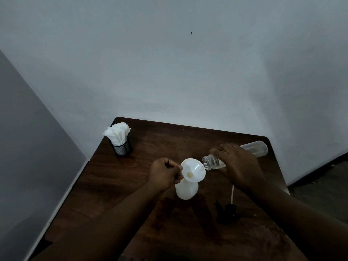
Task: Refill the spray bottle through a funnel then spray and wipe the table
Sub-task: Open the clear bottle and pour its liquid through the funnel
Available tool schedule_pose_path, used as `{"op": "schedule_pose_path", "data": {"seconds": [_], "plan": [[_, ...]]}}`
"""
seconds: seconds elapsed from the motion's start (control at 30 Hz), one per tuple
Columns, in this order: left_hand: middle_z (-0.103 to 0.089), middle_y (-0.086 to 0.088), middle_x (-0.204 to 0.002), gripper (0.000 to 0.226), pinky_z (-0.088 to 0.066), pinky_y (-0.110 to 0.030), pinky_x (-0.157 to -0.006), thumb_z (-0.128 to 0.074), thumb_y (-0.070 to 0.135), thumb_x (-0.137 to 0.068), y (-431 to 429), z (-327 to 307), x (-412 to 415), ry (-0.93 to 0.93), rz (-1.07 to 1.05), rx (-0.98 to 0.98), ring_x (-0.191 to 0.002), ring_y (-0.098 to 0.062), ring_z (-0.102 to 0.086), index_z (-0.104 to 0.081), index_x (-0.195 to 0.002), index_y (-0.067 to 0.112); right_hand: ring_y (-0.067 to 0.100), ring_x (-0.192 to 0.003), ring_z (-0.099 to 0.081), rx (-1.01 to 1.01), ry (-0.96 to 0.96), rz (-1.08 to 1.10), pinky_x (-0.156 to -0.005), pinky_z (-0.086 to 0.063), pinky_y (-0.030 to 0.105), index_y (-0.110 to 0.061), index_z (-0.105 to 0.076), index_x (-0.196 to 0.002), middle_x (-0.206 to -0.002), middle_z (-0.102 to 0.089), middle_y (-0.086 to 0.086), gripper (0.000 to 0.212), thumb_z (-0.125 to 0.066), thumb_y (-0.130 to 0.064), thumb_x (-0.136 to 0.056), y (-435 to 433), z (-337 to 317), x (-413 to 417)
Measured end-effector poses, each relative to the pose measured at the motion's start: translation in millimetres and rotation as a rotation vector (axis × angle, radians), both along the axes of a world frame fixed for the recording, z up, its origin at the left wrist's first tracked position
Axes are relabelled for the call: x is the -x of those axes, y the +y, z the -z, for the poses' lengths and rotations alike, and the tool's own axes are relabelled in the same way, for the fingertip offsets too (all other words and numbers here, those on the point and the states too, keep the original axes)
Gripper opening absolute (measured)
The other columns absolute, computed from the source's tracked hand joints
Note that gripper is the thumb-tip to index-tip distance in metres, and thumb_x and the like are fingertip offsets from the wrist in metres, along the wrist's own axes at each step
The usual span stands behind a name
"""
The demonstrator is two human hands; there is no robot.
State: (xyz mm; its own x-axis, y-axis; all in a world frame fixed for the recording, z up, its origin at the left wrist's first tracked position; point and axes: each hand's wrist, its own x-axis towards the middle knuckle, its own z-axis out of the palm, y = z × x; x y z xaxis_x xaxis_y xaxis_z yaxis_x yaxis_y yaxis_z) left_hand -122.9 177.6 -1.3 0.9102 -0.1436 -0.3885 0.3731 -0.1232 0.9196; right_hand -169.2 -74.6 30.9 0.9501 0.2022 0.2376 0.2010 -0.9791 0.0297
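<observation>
A white spray bottle (186, 191) stands open on the dark wooden table (146, 159), with a white funnel (194, 171) seated in its neck. My left hand (164, 173) pinches the funnel's left rim. My right hand (238, 165) grips a clear plastic bottle (258, 148), tipped almost flat, its open mouth at the funnel's right edge. A little liquid lies in the bottle's neck and a thin trickle runs into the funnel. The black spray head (227, 210) with its pale tube lies on the table, in front of the bottle and to the right.
A black mesh holder (122, 146) stuffed with white paper napkins (117, 132) stands at the table's far left corner. The table is pushed against a pale wall. Dark floor shows beyond the table's right edge.
</observation>
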Motion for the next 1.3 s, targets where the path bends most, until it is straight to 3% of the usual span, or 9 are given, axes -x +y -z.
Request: {"op": "schedule_pose_path", "data": {"seconds": [0.3,0.43,0.57,0.7,0.83,0.93,1.0,1.1,1.3], "plan": [[-0.074,-0.018,-0.075,0.01,-0.062,-0.042,-0.065,-0.071,0.003,-0.089,0.5,-0.9,2.0,-0.007,-0.006,0.0,-0.066,-0.025,-0.073,-0.066,-0.09,-0.005,0.019,-0.101,-0.061,-0.086,0.021,0.003,-0.072,-0.053,0.037,-0.032,-0.061,-0.124,-0.113,-0.063,-0.007,0.047,-0.077,-0.033,-0.08,1.1,3.1,1.1],[-0.074,-0.017,-0.076,0.018,-0.062,-0.041,-0.066,-0.074,0.009,-0.089,0.0,-2.8,3.9,0.005,0.001,-0.009,-0.069,-0.027,-0.074,-0.066,-0.092,-0.007,0.009,-0.101,-0.059,-0.343,0.141,0.048,-0.079,-0.053,0.039,-0.042,-0.059,-0.119,-0.111,-0.06,-0.018,0.049,-0.079,-0.042,-0.074,4.1,0.4,2.8],[-0.075,-0.015,-0.076,0.037,-0.062,-0.042,-0.066,-0.074,0.032,-0.09,-0.5,-2.2,2.3,0.037,-0.06,0.007,-0.068,-0.028,-0.073,-0.068,-0.088,-0.004,0.004,-0.108,-0.06,-0.579,0.179,0.126,-0.091,-0.051,0.034,-0.041,-0.062,-0.119,-0.113,-0.064,-0.021,0.055,-0.086,-0.045,-0.07,1.9,4.8,0.0],[-0.07,-0.015,-0.073,0.021,-0.055,-0.035,-0.061,-0.062,0.016,-0.095,9.7,13.5,-8.0,0.115,-0.223,0.014,-0.062,-0.024,-0.064,-0.071,-0.079,0.004,-0.004,-0.108,-0.062,-0.756,0.186,0.22,-0.096,-0.05,0.029,-0.038,-0.064,-0.124,-0.115,-0.069,-0.022,0.068,-0.088,-0.054,-0.063,-6.1,16.4,-11.1],[-0.074,-0.001,-0.093,0.011,-0.056,-0.034,-0.079,-0.064,0.016,-0.087,46.0,47.5,-25.2,-0.049,-0.066,-0.42,-0.084,-0.02,-0.07,-0.071,-0.091,0.024,-0.003,-0.103,-0.063,-0.847,0.158,0.292,-0.094,-0.051,0.028,-0.037,-0.065,-0.121,-0.111,-0.07,-0.02,0.064,-0.09,-0.048,-0.063,-7.3,21.1,-19.0],[-0.07,-0.007,-0.107,0.049,-0.052,-0.034,-0.087,-0.054,0.051,-0.073,63.9,64.3,-31.6,-0.12,0.338,-0.839,-0.104,-0.03,-0.066,-0.07,-0.107,0.021,-0.006,-0.101,-0.062,-0.884,0.158,0.307,-0.091,-0.05,0.025,-0.037,-0.065,-0.12,-0.108,-0.069,-0.022,0.059,-0.09,-0.043,-0.066,-5.9,25.1,-24.7],[-0.056,-0.011,-0.132,0.067,-0.045,-0.039,-0.102,-0.061,0.061,-0.073,66.5,70.3,-26.4,-0.087,0.505,-1.014,-0.126,-0.035,-0.05,-0.059,-0.13,0.024,-0.006,-0.101,-0.062,-0.917,0.154,0.312,-0.091,-0.049,0.024,-0.035,-0.065,-0.12,-0.108,-0.069,-0.021,0.059,-0.09,-0.04,-0.067,-3.1,27.9,-28.4],[-0.037,-0.009,-0.146,0.078,-0.044,-0.045,-0.105,-0.073,0.061,-0.074,67.9,83.4,-19.4,-0.071,0.555,-1.111,-0.132,-0.034,-0.039,-0.044,-0.141,0.034,-0.003,-0.102,-0.064,-0.95,0.145,0.328,-0.09,-0.048,0.02,-0.031,-0.066,-0.122,-0.11,-0.071,-0.016,0.06,-0.09,-0.037,-0.067,1.5,33.2,-33.6],[-0.049,-0.006,-0.133,0.058,-0.051,-0.039,-0.096,-0.073,0.043,-0.075,70.3,107.8,-19.3,-0.116,0.512,-1.128,-0.119,-0.03,-0.052,-0.053,-0.128,0.035,-0.001,-0.102,-0.064,-0.951,0.152,0.343,-0.09,-0.049,0.021,-0.03,-0.065,-0.123,-0.111,-0.071,-0.015,0.062,-0.09,-0.04,-0.067,6.6,39.3,-39.3]]}}
